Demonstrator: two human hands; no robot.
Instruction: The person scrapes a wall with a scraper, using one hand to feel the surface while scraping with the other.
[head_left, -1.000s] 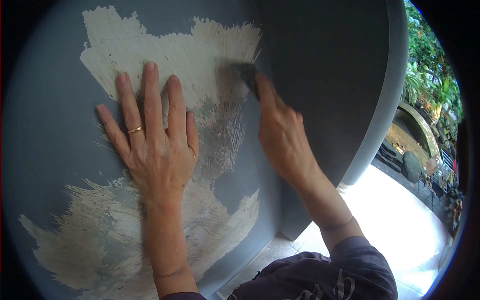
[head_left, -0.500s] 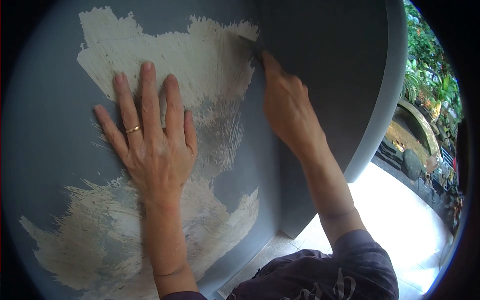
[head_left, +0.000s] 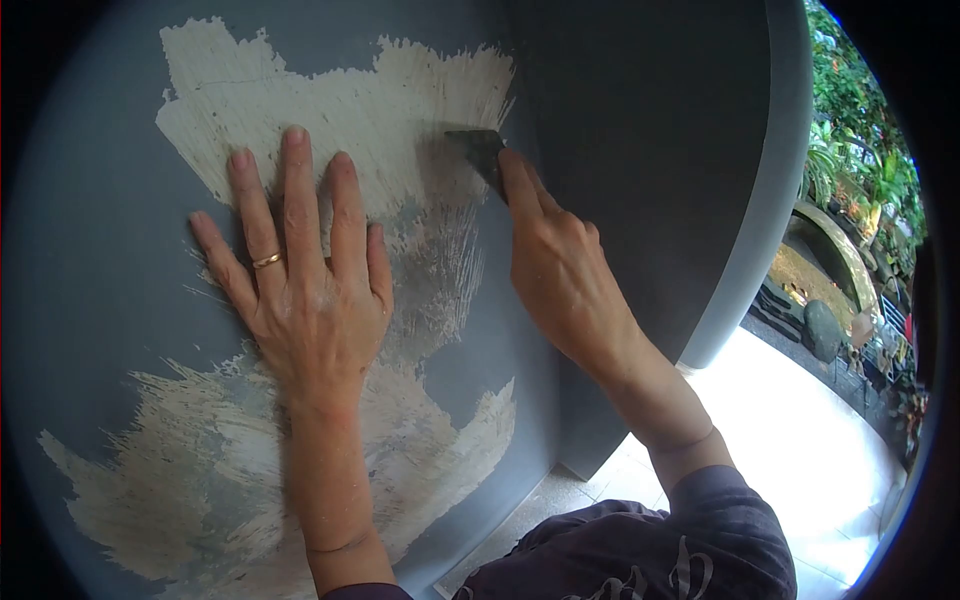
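Note:
My left hand [head_left: 315, 290] lies flat on the grey wall [head_left: 90, 260] with its fingers spread, a ring on one finger. Its fingertips rest on a pale, rough-edged patch [head_left: 300, 105]. A flat scraper [head_left: 482, 152] is in my right hand [head_left: 565, 260], its blade against the right part of that patch. The fingers of my right hand are closed round the handle, which is mostly hidden. Below my left hand spreads a second pale, streaky patch [head_left: 160, 480].
A dark grey side panel [head_left: 640, 110] with a rounded pale edge [head_left: 765, 180] stands right of my right hand. Beyond it are bright floor tiles [head_left: 780, 430], green plants [head_left: 860, 90] and a rounded stone [head_left: 822, 330].
My right hand and the scraper have moved down and slightly left across the upper pale patch. My left hand has stayed in place.

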